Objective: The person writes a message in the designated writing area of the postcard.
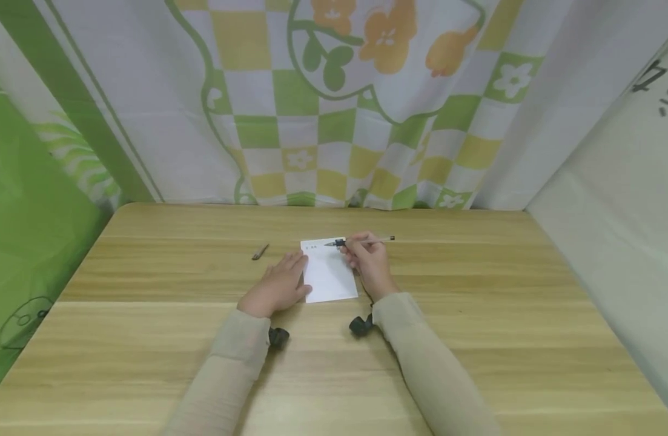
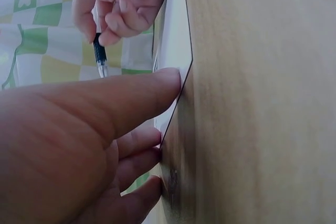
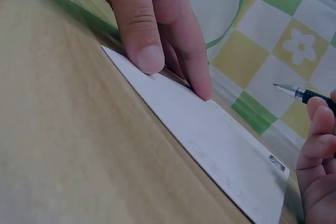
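Note:
A white sheet of paper (image 1: 330,275), with a few small dark marks near its top left, lies on the wooden table. My left hand (image 1: 281,283) rests on its left edge; in the left wrist view the thumb (image 2: 152,90) presses the paper near a corner. My right hand (image 1: 369,260) pinches a pen (image 1: 374,241) above the paper's upper right part. In the right wrist view the pen's tip (image 3: 283,87) is bare and held off the sheet. The right wrist view also shows a small dark printed patch (image 3: 277,163) near one corner of the paper.
A pen cap (image 1: 260,252) lies on the table (image 1: 165,272) left of the paper. Dark wrist-worn devices (image 1: 361,326) sit by both cuffs. A patterned curtain (image 1: 334,133) hangs behind the table, and a pale wall covering (image 1: 628,200) stands at the right.

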Tool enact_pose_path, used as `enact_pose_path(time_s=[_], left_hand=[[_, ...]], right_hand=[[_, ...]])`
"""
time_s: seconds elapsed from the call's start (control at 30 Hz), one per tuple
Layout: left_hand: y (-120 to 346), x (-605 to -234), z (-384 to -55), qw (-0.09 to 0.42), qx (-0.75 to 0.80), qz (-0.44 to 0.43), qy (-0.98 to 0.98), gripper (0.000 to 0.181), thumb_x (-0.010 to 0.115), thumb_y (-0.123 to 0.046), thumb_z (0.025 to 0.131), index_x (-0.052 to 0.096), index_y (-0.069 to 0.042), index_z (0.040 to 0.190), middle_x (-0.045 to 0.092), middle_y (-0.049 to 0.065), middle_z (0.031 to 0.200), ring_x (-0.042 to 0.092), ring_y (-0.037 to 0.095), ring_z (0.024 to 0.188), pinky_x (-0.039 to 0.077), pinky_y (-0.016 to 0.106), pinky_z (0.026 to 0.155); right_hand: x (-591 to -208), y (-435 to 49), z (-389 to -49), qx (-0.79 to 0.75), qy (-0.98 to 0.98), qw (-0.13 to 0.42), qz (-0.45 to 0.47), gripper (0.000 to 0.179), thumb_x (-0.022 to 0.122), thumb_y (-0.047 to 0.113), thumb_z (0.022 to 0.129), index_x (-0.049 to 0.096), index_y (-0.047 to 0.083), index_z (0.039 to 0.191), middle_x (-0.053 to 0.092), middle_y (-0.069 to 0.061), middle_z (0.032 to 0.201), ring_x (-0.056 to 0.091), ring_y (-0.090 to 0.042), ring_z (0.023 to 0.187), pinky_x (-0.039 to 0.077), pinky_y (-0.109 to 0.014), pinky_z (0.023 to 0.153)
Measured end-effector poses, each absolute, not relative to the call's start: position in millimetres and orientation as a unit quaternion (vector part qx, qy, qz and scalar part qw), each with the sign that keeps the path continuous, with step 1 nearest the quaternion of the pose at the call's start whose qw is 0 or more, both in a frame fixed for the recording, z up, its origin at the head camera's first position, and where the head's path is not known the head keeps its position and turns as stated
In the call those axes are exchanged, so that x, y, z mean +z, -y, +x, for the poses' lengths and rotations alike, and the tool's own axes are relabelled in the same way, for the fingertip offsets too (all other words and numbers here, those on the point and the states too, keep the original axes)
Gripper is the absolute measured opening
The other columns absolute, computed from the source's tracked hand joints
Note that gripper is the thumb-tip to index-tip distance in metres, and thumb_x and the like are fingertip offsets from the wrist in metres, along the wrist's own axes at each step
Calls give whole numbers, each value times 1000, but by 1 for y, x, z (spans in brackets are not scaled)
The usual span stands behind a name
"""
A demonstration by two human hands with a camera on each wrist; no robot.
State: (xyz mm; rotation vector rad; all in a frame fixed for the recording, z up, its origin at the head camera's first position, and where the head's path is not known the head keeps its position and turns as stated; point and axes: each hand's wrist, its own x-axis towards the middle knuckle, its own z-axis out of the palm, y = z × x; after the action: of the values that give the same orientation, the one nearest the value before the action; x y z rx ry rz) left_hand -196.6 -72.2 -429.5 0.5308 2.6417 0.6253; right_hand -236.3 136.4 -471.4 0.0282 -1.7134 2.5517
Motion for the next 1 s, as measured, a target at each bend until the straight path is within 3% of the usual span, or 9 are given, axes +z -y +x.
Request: enact_pose_path(time_s=[0.6,0.67,0.73,0.87,1.0], left_hand=[[77,-433,-200,174,199,214,-940,70,56,-29,104,23,2,159,14,21,167,12,41,153,12,61,122],[79,-431,-200,160,204,225,-939,67,56,-26,104,26,3,157,20,24,165,17,43,152,16,59,122],[79,-429,-199,140,219,233,-937,59,57,-22,104,35,4,152,36,26,158,32,44,146,24,58,121],[80,-426,-200,96,247,236,-935,48,56,-17,103,46,3,146,52,24,146,48,39,136,35,52,117],[81,-426,-205,34,266,220,-938,40,54,-14,103,55,2,141,58,21,142,52,38,134,39,51,115]], right_hand=[[-471,-148,-217,834,551,35,16,4,54,2,97,56,-1,94,66,-7,73,56,-10,59,45,-17,52],[-471,-148,-217,833,551,37,15,4,54,1,97,55,-1,95,65,-7,73,55,-11,59,45,-17,52],[-471,-148,-218,834,551,40,13,4,55,1,97,54,-2,95,65,-8,73,55,-11,59,45,-17,52],[-470,-148,-219,835,548,45,8,3,55,0,96,53,0,94,64,-7,72,54,-11,58,45,-16,50],[-470,-149,-219,833,552,49,3,7,55,-1,96,54,4,92,65,-7,71,54,-10,56,44,-16,49]])
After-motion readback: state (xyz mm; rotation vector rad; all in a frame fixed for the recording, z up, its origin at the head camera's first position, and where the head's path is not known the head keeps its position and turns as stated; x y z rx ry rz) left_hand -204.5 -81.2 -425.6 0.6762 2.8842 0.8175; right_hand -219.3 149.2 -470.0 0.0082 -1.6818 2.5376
